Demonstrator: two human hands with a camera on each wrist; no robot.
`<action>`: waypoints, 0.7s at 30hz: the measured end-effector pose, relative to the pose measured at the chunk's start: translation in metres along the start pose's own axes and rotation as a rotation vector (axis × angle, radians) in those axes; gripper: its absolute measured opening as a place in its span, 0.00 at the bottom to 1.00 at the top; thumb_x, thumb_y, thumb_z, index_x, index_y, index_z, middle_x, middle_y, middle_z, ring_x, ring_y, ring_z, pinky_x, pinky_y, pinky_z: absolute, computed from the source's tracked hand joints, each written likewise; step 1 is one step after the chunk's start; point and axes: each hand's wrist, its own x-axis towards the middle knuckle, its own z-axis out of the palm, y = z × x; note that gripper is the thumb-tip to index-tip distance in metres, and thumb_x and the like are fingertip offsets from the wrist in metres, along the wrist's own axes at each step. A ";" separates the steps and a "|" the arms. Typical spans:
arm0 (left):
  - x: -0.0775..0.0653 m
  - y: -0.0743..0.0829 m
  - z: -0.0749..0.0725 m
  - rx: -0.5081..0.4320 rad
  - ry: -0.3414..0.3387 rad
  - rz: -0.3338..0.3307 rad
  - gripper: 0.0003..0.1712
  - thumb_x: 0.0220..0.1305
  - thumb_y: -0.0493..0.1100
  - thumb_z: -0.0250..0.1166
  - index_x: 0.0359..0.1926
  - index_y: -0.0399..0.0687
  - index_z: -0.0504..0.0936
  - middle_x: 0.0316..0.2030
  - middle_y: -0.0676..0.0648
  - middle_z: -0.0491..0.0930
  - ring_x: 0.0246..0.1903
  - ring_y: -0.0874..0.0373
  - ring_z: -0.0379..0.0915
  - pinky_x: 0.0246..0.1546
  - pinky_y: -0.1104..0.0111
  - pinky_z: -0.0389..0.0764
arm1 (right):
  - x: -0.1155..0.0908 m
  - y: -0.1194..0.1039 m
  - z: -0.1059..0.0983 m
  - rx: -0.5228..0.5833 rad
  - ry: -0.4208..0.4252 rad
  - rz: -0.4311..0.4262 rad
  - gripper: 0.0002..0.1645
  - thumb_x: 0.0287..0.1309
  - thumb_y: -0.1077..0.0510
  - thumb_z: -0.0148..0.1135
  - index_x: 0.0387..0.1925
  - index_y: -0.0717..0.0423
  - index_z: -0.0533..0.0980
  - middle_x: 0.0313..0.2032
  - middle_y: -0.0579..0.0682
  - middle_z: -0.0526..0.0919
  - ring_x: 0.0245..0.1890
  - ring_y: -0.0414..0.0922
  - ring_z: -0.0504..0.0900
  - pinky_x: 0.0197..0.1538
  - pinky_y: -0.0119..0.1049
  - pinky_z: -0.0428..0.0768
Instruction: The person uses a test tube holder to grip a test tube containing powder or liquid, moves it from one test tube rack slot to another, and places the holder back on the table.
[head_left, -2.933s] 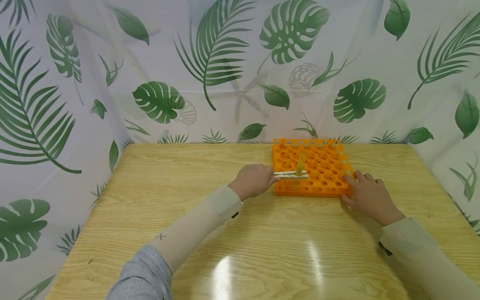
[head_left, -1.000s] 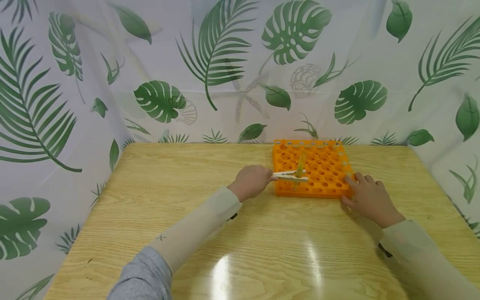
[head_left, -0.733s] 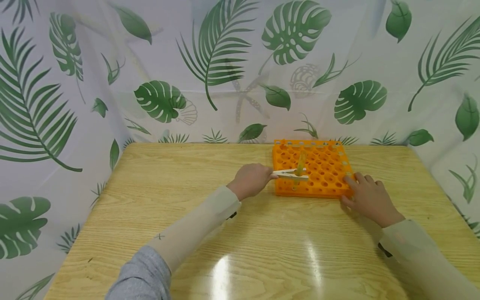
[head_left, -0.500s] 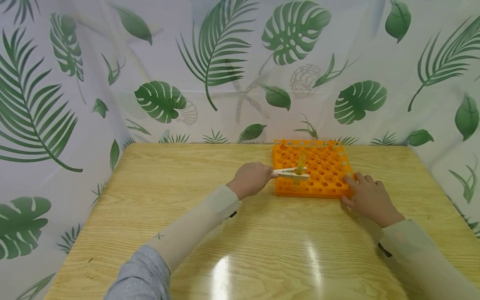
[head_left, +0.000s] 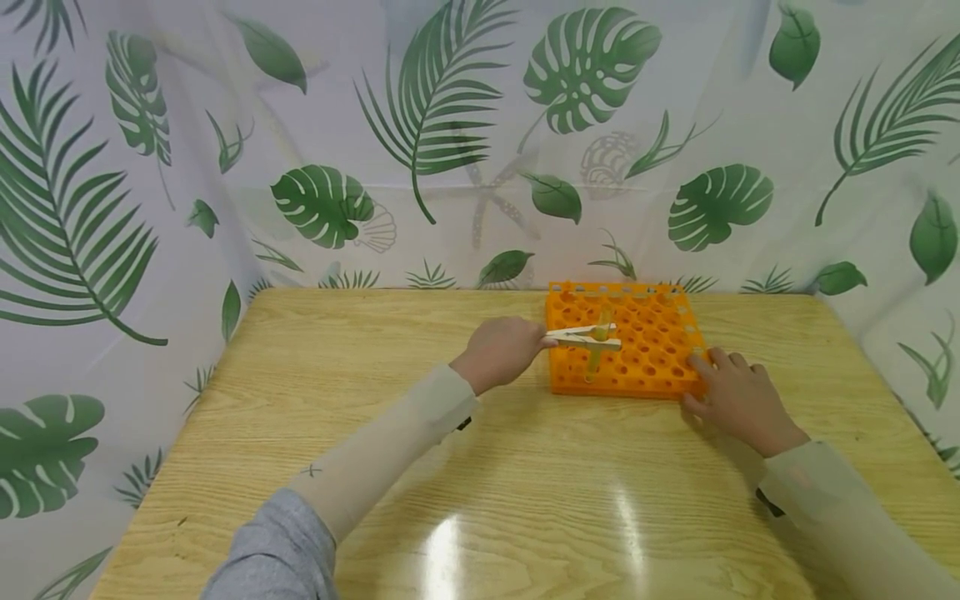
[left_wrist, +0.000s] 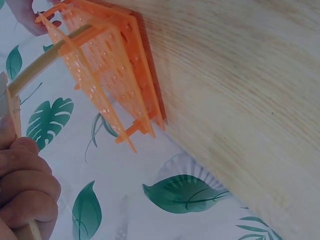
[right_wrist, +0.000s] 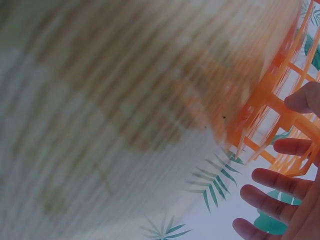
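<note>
My left hand (head_left: 504,352) grips a pale wooden test tube clamp (head_left: 609,343); its two prongs stand apart on either side of a test tube (head_left: 593,362) with yellow contents. That tube leans slightly in the orange test tube rack (head_left: 637,388), near its front left. In the left wrist view, the test tube (left_wrist: 45,65) juts from the rack's top tier, with the clamp near its outer end and my fingers curled round the handle. My right hand (head_left: 746,400) holds the rack's front right corner, the thumb and index finger at its edge in the right wrist view.
The rack stands near the back edge of a wood-grain table (head_left: 420,500), on the right. Behind it hangs a white cloth (head_left: 450,108) printed with green leaves. Light glares off the front of the tabletop.
The clamp's prongs have spread apart around the tube, and my left hand has risen a little, taking the clamp higher up the tube. My right hand has stayed at the rack.
</note>
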 end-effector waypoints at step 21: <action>0.000 0.000 -0.028 0.055 0.077 0.041 0.24 0.72 0.57 0.44 0.28 0.49 0.77 0.15 0.54 0.64 0.15 0.62 0.64 0.18 0.72 0.67 | -0.001 0.000 0.000 -0.004 0.033 -0.015 0.30 0.49 0.47 0.66 0.49 0.60 0.72 0.40 0.65 0.74 0.34 0.61 0.75 0.27 0.56 0.71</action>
